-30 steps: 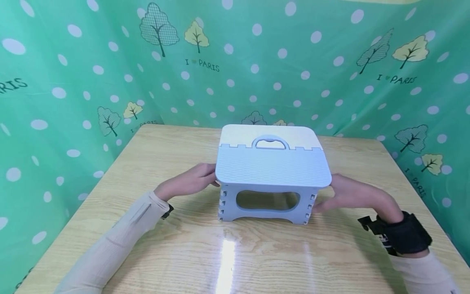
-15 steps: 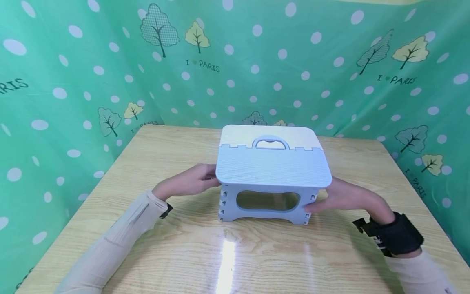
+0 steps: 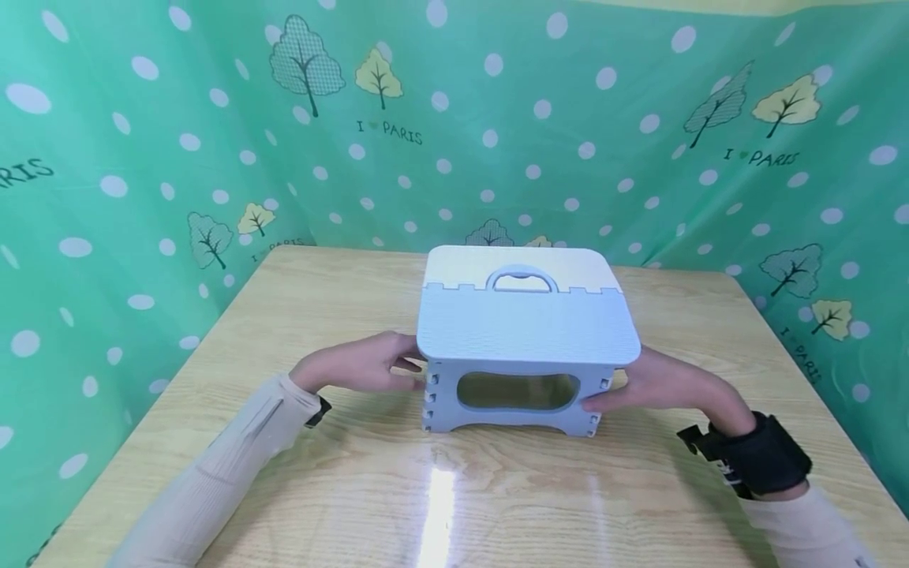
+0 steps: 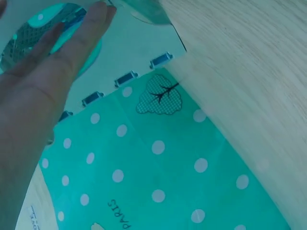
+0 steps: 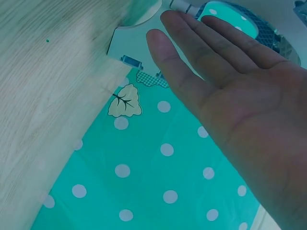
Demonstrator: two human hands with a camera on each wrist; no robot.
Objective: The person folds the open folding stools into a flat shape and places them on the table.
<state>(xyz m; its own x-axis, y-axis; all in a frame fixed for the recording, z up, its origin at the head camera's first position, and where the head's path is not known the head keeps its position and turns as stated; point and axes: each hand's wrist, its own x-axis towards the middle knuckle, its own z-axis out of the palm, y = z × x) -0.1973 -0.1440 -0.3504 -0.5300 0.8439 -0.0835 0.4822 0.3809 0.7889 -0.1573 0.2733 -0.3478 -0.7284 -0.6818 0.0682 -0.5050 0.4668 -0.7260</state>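
Note:
A pale blue folding step stool (image 3: 525,325) stands upright with its legs unfolded. An arched handle (image 3: 521,272) lies in its lidlike top. My left hand (image 3: 369,363) is at the stool's left side, its far fingertips hidden under the top's edge. In the left wrist view, straight fingers (image 4: 79,45) overlap the oval opening in the side panel (image 4: 132,52). On the opposite side is my right hand (image 3: 660,383), with its thumb on the front panel's right edge. The right wrist view shows its other fingers (image 5: 206,52) straight along the side panel.
The stool stands on a light wooden table (image 3: 341,489) with a bright light streak in front of it. A green dotted cloth (image 3: 490,173) with tree prints hangs behind and along both sides. A black strap (image 3: 763,454) circles the right wrist.
The right thumb has moved left onto the stool's front panel. My left hand has shifted slightly, its thumb lower. The stool has stayed in place.

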